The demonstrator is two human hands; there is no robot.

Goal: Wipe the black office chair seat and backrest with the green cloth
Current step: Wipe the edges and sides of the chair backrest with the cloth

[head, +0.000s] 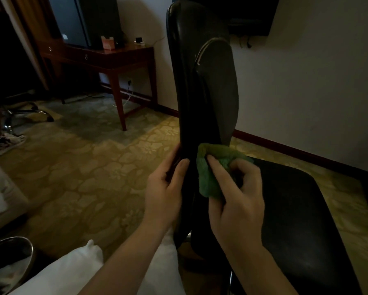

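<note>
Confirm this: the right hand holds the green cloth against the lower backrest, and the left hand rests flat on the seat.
Wrong on the left hand: the head view shows it gripping the edge of the backrest, not resting on the seat. The right hand does hold the green cloth against the lower backrest.

Head view, down (close) on chair (200, 92)

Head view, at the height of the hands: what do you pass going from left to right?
Patterned carpet → left hand, gripping the backrest → green cloth → right hand, holding the cloth → black seat.
</note>
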